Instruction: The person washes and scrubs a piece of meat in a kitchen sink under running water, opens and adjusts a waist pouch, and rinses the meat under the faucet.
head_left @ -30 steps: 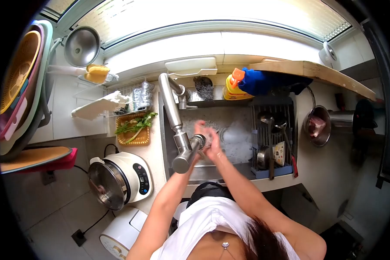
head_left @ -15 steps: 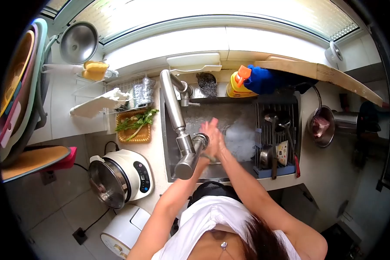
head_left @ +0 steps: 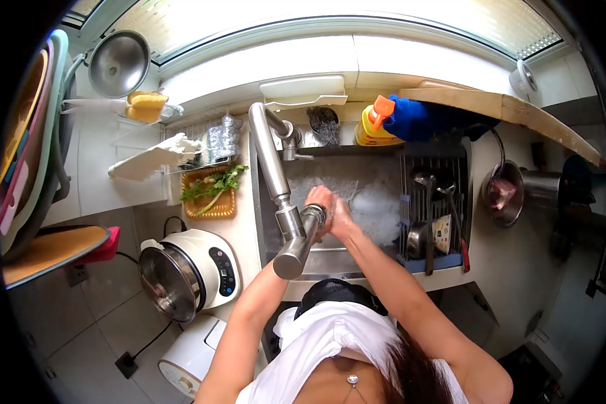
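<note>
Over the metal sink (head_left: 343,259), my two hands are pressed together beside the faucet head (head_left: 310,222). My left hand (head_left: 319,196) is curled, its knuckles uppermost; the faucet partly hides it, and what its fingers enclose, if anything, is out of sight. Against its side lies my right hand (head_left: 341,215), with its fingers hidden or blurred. White foam (head_left: 376,207) floats on the water just right of my hands. The steel faucet (head_left: 271,155) arches over the sink's left side.
A drying rack (head_left: 403,202) with ladles stands in the sink's right part. Behind the sink is a yellow bottle with an orange cap (head_left: 377,124). Left lie a basket of greens (head_left: 211,195) and a white cooker (head_left: 215,266). A bowl of meat (head_left: 502,195) hangs right.
The stretched fingers seen half a second ago are now curled in. My hands stay together in nearly the same place beside the faucet. The view has shifted slightly.
</note>
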A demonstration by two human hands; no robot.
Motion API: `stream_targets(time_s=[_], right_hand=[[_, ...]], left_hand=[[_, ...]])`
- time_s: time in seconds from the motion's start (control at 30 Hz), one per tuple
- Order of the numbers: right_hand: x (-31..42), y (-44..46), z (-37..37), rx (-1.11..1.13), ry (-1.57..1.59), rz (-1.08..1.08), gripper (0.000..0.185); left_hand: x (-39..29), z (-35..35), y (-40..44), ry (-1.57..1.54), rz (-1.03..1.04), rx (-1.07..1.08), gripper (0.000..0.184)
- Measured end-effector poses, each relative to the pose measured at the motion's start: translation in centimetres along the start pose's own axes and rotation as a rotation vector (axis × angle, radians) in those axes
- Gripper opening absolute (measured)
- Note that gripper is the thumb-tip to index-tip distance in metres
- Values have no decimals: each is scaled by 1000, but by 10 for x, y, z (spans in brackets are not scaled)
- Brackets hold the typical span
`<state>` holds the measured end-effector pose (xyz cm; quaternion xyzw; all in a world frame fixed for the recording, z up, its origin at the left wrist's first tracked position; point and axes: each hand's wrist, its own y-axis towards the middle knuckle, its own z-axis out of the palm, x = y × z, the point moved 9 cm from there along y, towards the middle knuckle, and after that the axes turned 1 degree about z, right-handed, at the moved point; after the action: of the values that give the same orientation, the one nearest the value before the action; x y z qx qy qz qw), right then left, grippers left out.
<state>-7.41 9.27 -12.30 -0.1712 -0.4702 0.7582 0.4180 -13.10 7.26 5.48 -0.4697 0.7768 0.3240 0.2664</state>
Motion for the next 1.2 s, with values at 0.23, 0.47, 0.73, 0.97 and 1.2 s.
stream_targets(time_s=[0.23,0.47,0.73,0.97,1.2], right_hand=[[42,-16,3,-86,-652,-619,35],[78,-55,27,-51,-1252,-918,40],[78,-85,26,356,-168,-169,45],[93,-111,35,395,-231,-172,37],[146,-120,25,133,-771,-783,36]], left_hand=[[81,45,-65,-1052,-853,-485,42],[116,38,-84,-1228,-941,-332,24],[58,6,-77,-423,-606,239,44],[41,-21,-59,-231,-561,227,38],[46,-28,-45,-316,-391,221,22]])
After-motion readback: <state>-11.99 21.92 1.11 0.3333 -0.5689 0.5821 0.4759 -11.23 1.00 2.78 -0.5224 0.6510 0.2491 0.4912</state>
